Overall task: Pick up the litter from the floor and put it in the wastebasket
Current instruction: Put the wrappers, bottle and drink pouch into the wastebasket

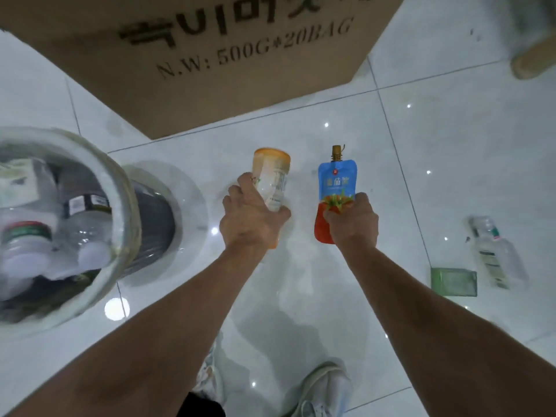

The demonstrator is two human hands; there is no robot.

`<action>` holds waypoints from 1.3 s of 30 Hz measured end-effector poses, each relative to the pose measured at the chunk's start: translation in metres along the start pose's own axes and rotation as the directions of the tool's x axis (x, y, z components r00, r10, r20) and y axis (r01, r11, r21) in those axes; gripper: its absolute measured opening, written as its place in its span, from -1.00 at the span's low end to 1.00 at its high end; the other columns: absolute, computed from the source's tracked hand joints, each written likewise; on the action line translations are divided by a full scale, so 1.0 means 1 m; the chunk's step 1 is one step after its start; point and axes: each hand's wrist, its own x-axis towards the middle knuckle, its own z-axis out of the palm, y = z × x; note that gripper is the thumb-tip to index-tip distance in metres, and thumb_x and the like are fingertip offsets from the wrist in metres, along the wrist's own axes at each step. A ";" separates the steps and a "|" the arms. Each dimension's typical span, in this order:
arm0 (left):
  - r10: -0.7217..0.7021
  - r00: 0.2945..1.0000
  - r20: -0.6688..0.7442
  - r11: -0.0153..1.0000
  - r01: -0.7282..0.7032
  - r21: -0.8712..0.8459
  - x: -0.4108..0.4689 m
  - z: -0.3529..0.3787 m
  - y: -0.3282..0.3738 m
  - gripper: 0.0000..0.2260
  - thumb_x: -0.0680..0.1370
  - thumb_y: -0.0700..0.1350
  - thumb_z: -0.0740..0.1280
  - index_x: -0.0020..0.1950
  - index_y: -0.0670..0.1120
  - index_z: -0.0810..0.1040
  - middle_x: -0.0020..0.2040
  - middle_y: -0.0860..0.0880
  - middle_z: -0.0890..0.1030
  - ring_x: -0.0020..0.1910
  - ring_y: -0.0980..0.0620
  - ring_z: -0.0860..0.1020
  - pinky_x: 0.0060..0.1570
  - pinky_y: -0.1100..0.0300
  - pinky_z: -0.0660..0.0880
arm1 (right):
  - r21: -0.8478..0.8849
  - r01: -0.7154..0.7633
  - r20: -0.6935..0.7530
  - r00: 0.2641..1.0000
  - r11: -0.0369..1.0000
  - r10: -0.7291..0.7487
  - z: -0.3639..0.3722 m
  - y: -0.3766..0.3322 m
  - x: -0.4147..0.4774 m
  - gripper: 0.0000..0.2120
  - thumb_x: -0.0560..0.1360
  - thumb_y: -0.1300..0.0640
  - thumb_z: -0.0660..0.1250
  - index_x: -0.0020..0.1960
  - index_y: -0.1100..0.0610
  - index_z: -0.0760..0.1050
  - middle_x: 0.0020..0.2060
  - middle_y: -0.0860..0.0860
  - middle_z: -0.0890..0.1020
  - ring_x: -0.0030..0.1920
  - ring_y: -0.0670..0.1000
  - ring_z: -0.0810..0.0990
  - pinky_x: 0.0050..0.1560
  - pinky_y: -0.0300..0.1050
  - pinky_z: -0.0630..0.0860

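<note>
My left hand (248,219) is closed around an orange and clear plastic cup (272,176), held above the white floor. My right hand (352,222) grips the lower part of a blue and red spout pouch (335,183), upright with its cap on top. Both hands are side by side at the middle of the view. The wastebasket (120,206) stands to the left, its round rim pale, with several bottles and containers inside. A clear bottle (496,254) and a small green box (453,282) lie on the floor at the right.
A large cardboard box (210,64) stands on the tiles just beyond my hands. A tan furniture leg (529,61) shows at the top right. My white shoes (325,389) are at the bottom edge.
</note>
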 end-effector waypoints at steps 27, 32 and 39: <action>-0.288 0.889 -0.357 0.942 0.330 0.062 -0.071 -0.303 -0.159 -0.36 0.42 0.11 0.40 0.38 -0.10 0.25 0.22 -0.10 0.42 0.22 -0.13 0.40 0.04 -0.11 0.52 | -0.069 0.369 0.221 0.912 0.927 -0.346 -0.005 -0.195 -0.229 -0.65 0.50 -0.03 0.36 0.12 0.16 0.37 -0.15 0.11 0.59 -0.22 0.13 0.48 -0.21 -0.09 0.38; -0.415 0.867 -0.276 0.906 0.421 -0.039 -0.059 -0.292 -0.197 -0.37 0.44 0.11 0.43 0.36 -0.07 0.21 0.17 -0.08 0.46 0.15 -0.11 0.47 0.00 -0.08 0.55 | -0.120 0.477 0.289 0.856 0.870 -0.429 0.032 -0.217 -0.250 -0.67 0.51 -0.05 0.34 0.12 0.15 0.37 -0.14 0.08 0.58 -0.19 0.13 0.51 -0.22 -0.12 0.37; -0.399 0.886 -0.235 0.914 0.405 -0.026 -0.035 -0.257 -0.210 -0.29 0.41 0.18 0.46 0.35 -0.15 0.21 0.23 -0.13 0.46 0.21 -0.15 0.46 0.12 -0.03 0.46 | -0.184 0.590 0.357 0.786 0.787 -0.505 0.067 -0.244 -0.260 -0.74 0.53 0.06 0.30 0.13 0.15 0.34 -0.17 0.03 0.48 -0.19 0.08 0.45 -0.22 -0.13 0.35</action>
